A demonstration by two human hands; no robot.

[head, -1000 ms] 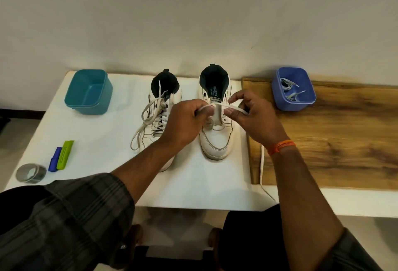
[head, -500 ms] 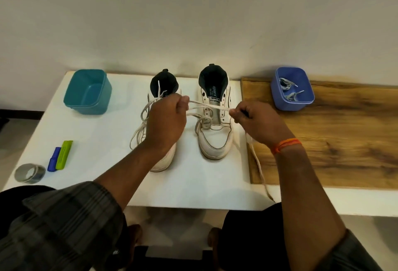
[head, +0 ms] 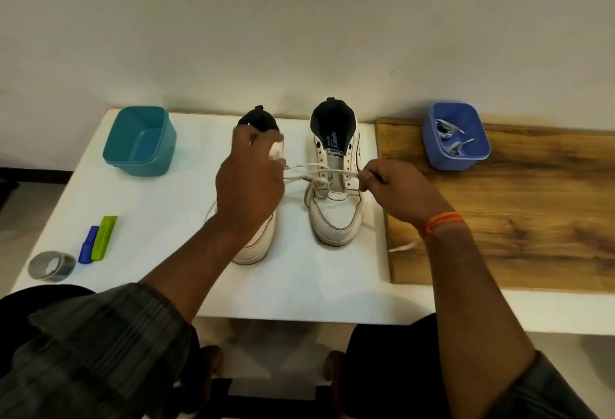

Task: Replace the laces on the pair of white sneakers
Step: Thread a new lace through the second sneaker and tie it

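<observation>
At frame centre, my left hand (head: 249,185) and right hand (head: 396,190) each pinch an end of the flat white lace (head: 312,174), stretched across the right white high-top sneaker (head: 336,192); behind my left hand stands the left white sneaker (head: 258,242).

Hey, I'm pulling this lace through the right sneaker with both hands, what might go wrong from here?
The lace is stretched between your left hand and right hand, so uneven pulling could leave one end short. Nothing holds the right sneaker down, so a hard tug might tip it. The tail trailing over the wooden board could snag on its edge.
</observation>
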